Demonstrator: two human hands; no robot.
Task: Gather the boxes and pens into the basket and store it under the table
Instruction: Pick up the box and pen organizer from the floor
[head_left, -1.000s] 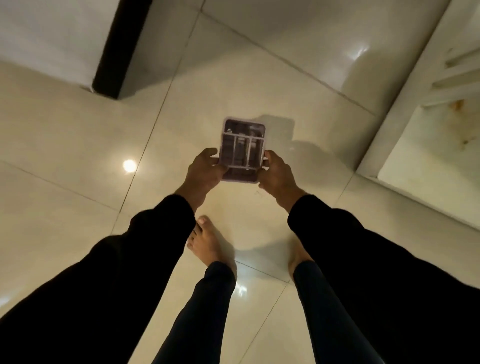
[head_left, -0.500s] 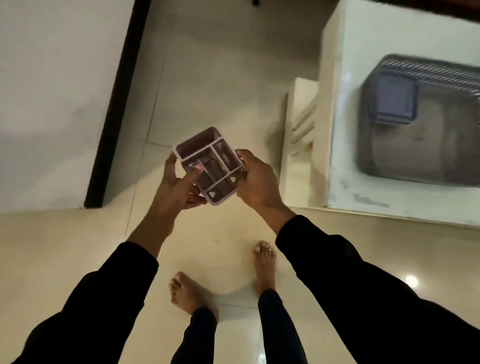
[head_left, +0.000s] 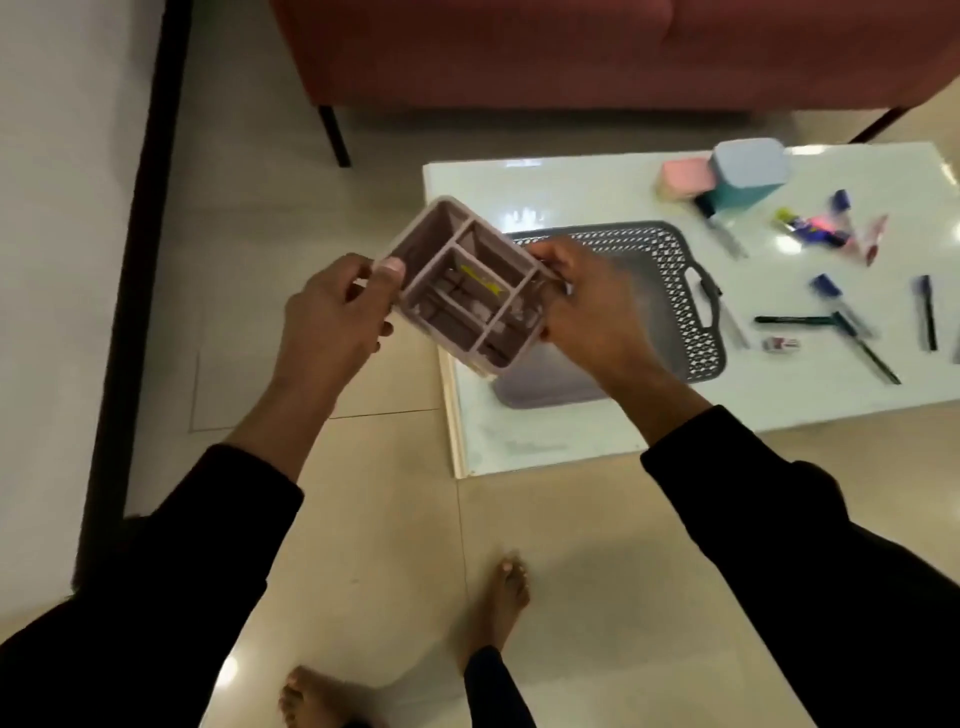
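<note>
I hold a pale pink compartment box (head_left: 467, 286) in the air with both hands, tilted, its open divided top toward me. My left hand (head_left: 332, 317) grips its left side and my right hand (head_left: 587, 317) its right side. A few small items lie inside it. Behind it a grey perforated basket (head_left: 675, 291) with a handle sits on the white low table (head_left: 571, 426). A pink box (head_left: 683, 179) and a blue box (head_left: 748, 174) stand at the table's far side. Several pens (head_left: 862, 348) lie scattered to the right.
A red sofa (head_left: 519, 47) on dark legs stands behind the table. A white wall with a dark skirting strip (head_left: 140, 260) runs along the left. Glossy beige floor tiles (head_left: 363, 545) surround my bare feet (head_left: 498, 603).
The view has swung up from the floor to the table. The pink box has stayed in both hands and turned, now held over the table's near-left corner.
</note>
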